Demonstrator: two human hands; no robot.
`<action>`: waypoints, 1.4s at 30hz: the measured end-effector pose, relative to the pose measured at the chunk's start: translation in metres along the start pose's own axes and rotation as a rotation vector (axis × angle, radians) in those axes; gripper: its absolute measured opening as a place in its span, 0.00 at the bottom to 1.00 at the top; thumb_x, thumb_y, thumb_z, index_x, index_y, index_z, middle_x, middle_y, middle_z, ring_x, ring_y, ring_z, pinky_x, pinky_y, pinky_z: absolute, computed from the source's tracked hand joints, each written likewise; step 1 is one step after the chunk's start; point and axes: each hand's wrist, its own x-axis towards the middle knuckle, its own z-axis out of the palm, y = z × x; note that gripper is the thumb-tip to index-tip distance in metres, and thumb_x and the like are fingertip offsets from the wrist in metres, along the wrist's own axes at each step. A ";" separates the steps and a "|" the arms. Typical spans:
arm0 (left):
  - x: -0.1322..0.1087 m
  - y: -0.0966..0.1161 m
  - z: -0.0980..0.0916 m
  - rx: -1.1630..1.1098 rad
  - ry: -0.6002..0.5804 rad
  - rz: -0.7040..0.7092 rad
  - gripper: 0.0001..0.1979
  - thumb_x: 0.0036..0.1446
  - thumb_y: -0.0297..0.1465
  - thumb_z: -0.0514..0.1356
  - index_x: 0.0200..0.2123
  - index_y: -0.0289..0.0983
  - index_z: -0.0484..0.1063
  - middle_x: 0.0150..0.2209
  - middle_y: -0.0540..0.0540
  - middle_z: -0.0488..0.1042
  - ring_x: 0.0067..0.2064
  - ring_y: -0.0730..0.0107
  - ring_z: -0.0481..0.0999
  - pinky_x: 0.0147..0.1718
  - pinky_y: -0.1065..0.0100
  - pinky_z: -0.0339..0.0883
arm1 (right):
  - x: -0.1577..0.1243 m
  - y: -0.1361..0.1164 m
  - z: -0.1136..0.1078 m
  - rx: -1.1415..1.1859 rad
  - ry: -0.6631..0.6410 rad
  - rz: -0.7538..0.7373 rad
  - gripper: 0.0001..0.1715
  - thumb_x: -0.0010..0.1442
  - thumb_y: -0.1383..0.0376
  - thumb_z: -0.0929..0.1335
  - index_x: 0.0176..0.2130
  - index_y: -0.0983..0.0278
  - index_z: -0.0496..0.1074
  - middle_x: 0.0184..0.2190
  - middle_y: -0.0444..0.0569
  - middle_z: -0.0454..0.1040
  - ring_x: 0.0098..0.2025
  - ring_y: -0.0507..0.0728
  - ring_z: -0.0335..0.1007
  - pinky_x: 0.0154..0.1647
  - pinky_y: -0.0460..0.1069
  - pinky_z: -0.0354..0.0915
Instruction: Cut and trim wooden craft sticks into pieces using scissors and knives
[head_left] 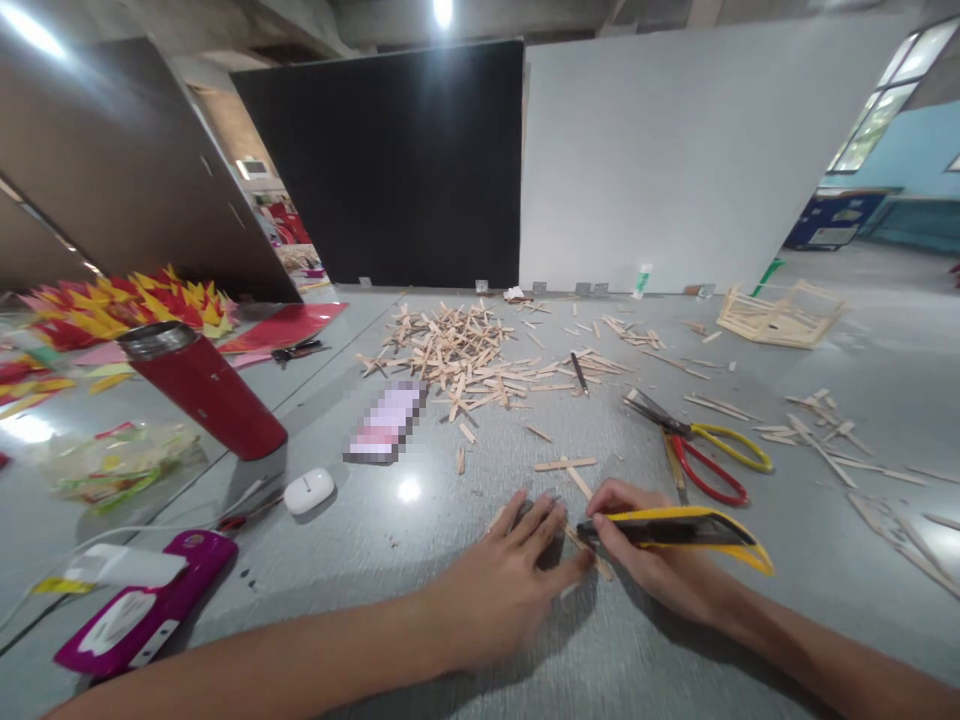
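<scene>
My left hand [510,580] lies flat on the grey table [420,600], fingers spread, pressing down a thin wooden stick [589,552]. My right hand [652,555] is closed around a yellow and black utility knife [686,530], whose tip meets the stick just beside my left fingertips. Two more loose sticks [570,468] lie just beyond my hands.
A big heap of wooden sticks [465,355] lies mid-table. Red and yellow scissors [705,450], a black pen [579,372], a phone [386,422], a white earbud case [309,490], a red tumbler [202,390], a magenta pack [142,612] and a stick frame [780,312] are around.
</scene>
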 end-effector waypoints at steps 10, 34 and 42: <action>0.000 0.000 0.007 -0.035 0.007 0.018 0.28 0.77 0.35 0.60 0.75 0.36 0.62 0.72 0.22 0.70 0.75 0.40 0.69 0.74 0.41 0.58 | 0.000 0.001 -0.001 0.058 0.145 -0.009 0.21 0.76 0.54 0.67 0.31 0.58 0.71 0.24 0.40 0.71 0.26 0.54 0.66 0.28 0.48 0.62; 0.002 -0.003 0.004 -0.103 -0.071 0.036 0.37 0.71 0.33 0.66 0.77 0.34 0.57 0.75 0.20 0.65 0.76 0.35 0.67 0.76 0.39 0.53 | 0.001 -0.004 0.002 -0.033 0.012 -0.039 0.14 0.72 0.57 0.70 0.36 0.59 0.80 0.27 0.44 0.82 0.28 0.55 0.76 0.33 0.48 0.69; 0.001 -0.002 0.007 -0.101 -0.073 0.036 0.36 0.73 0.33 0.64 0.77 0.35 0.55 0.76 0.19 0.63 0.77 0.35 0.65 0.76 0.40 0.53 | 0.003 -0.002 0.003 -0.059 -0.003 -0.029 0.13 0.73 0.57 0.70 0.39 0.59 0.82 0.31 0.46 0.86 0.31 0.56 0.80 0.36 0.48 0.71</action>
